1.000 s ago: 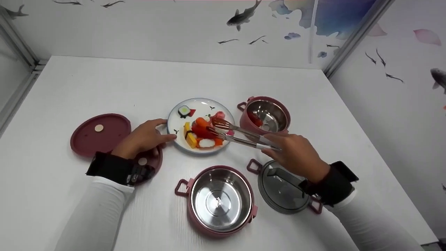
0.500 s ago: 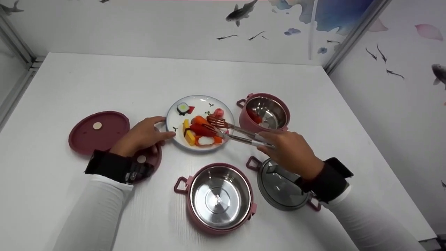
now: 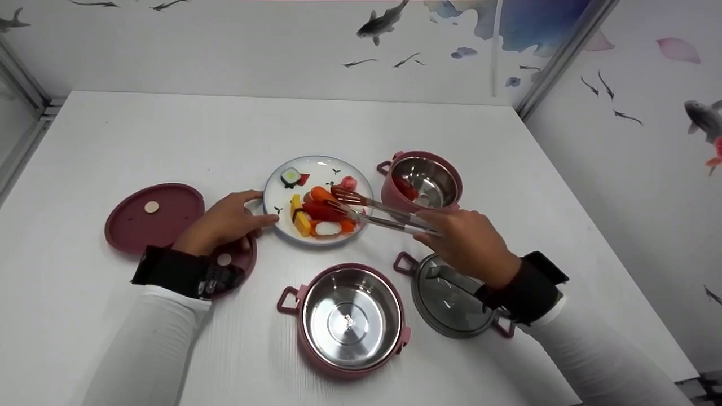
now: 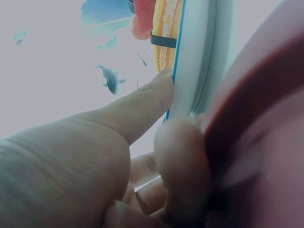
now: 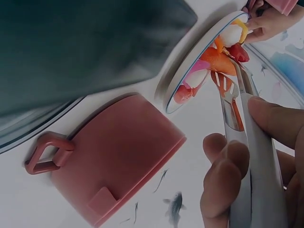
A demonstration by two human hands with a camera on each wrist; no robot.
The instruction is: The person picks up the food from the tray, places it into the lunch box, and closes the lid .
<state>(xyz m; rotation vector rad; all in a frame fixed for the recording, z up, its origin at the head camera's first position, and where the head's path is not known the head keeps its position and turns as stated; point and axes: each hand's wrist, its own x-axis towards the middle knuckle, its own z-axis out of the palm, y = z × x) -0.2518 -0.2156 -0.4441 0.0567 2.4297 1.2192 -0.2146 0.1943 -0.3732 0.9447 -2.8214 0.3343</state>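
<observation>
My right hand [image 3: 471,242] grips tongs [image 3: 389,219] with slotted brown tips. The tips reach over the food on a white plate [image 3: 321,164], right at a red piece [image 3: 320,212] and an orange piece [image 5: 221,61]. Around these lie a yellow sushi piece [image 3: 300,217] with a dark band, a cucumber roll [image 3: 291,177], a white-topped piece [image 3: 327,228] and pink pieces. At the plate's left rim, my left hand [image 3: 228,220] pinches the edge, thumb [image 4: 152,97] over the rim and the other fingers outside it. The left wrist view shows the plate's edge up close.
Right of the plate stands a small pink pot [image 3: 395,198] with a red piece [image 3: 405,188] inside. A larger steel-lined pot [image 3: 316,358] is in front. A grey lid [image 3: 451,307] lies under my right wrist; dark red lids [image 3: 149,231] lie at left.
The tongs have shifted slightly left, their tips further over the food. My left hand stays at the plate's rim, and the whole head view has drifted a little.
</observation>
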